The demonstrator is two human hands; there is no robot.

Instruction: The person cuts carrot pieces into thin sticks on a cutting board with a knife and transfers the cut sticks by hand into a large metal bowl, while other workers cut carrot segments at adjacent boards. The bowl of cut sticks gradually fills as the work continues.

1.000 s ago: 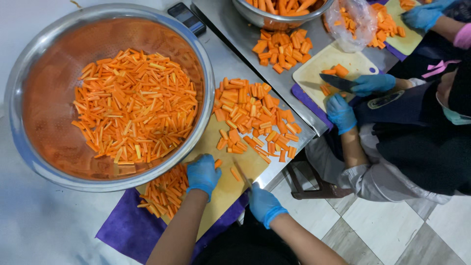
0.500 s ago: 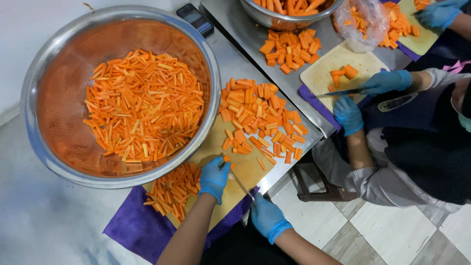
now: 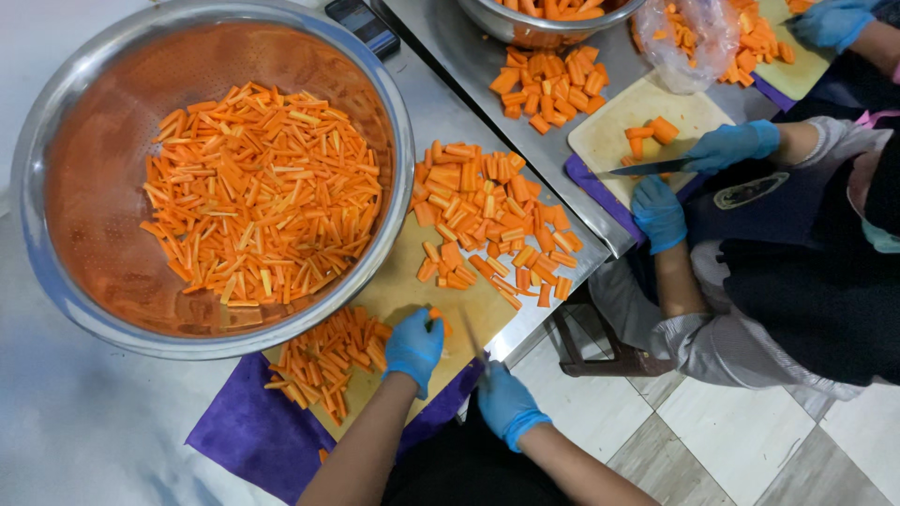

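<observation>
My left hand (image 3: 413, 347), in a blue glove, presses a small carrot piece (image 3: 438, 321) onto the tan cutting board (image 3: 412, 286). My right hand (image 3: 504, 401), also gloved in blue, grips a knife (image 3: 472, 339) whose blade points at that piece. A heap of carrot chunks (image 3: 487, 225) lies on the far part of the board. Cut carrot sticks (image 3: 330, 361) lie left of my left hand. A large steel bowl (image 3: 56, 281) holds many carrot sticks (image 3: 258, 197).
A purple cloth (image 3: 246, 431) lies under the board. To the right a co-worker's gloved hands (image 3: 731, 145) cut carrot with a knife (image 3: 647, 168) on another board (image 3: 609, 126). Farther back are a second steel bowl (image 3: 525, 28), a plastic bag (image 3: 689, 42) and a phone (image 3: 363, 23).
My right hand has lifted the knife up onto the board toward the piece under my left hand. The view has shifted slightly left and down.
</observation>
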